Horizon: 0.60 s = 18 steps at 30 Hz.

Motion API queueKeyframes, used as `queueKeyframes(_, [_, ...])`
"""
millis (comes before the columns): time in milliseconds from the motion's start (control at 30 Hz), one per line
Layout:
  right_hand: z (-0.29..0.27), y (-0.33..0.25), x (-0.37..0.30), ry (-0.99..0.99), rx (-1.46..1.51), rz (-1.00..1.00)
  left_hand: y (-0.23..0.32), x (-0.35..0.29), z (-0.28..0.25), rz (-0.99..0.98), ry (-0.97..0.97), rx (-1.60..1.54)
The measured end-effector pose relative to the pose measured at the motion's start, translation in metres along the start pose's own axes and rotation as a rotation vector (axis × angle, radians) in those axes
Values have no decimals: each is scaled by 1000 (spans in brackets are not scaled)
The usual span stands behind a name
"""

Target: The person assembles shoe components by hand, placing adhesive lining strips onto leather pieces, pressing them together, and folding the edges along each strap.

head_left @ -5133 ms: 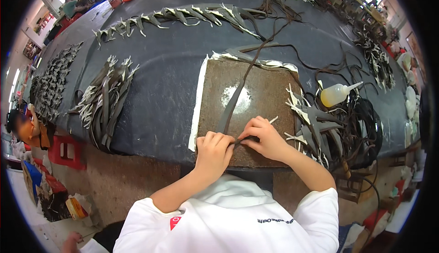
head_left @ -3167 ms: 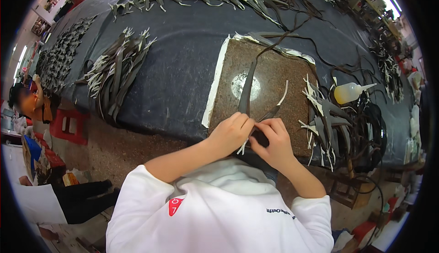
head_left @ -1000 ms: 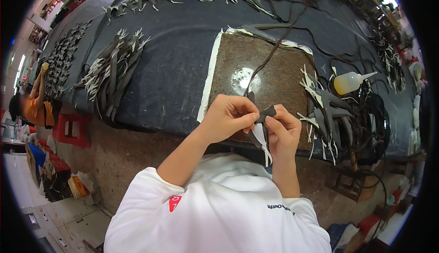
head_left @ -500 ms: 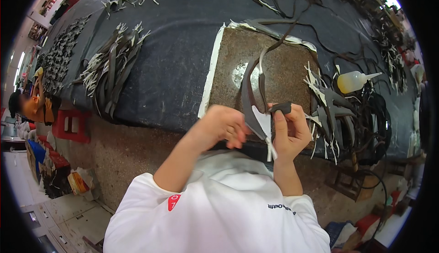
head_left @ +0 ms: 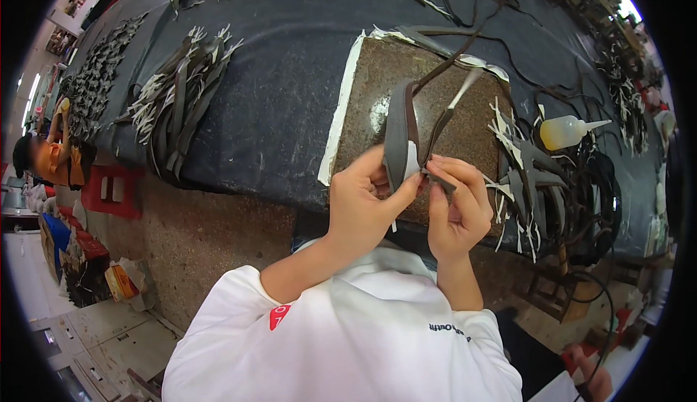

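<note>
Both my hands meet over the near edge of a brown speckled slab [head_left: 363,82]. My left hand [head_left: 363,195] is closed on a dark grey strap [head_left: 397,130], which loops up from the fingers and shows a white patch on its lower inner side. A thin brown strip runs from this loop toward the slab's far right corner. My right hand [head_left: 461,209] pinches a short dark end of strap material beside the left fingertips. The fingers hide the spot where the pieces meet. Another narrow length with a pale tip stands up over the slab.
Bundled grey straps with white ends [head_left: 181,90] lie at left on the dark table cover [head_left: 283,97]. More straps [head_left: 534,177] and a squeeze bottle of yellowish liquid [head_left: 563,133] are right of the slab. A person in orange [head_left: 62,162] works at far left near a red stool [head_left: 112,191].
My left hand has moved right and taken hold of the strap beside my right hand. The strap loop now stands more upright, and a pale-tipped length has swung up to the right.
</note>
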State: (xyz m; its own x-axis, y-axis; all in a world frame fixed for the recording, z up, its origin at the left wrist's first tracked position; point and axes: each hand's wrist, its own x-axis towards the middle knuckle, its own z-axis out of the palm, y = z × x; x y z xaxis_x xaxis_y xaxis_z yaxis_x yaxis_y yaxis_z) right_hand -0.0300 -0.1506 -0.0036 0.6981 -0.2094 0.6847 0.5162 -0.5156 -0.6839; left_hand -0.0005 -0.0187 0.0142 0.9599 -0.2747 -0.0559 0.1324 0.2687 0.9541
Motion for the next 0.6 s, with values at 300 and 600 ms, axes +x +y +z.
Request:
queueKeyframes(300, [0, -6, -5, 0, 246, 369, -1, 7, -8, 862, 134, 959])
queueKeyframes(600, [-3, 0, -2, -101, -138, 72, 2, 18, -14, 1005, 39, 1153])
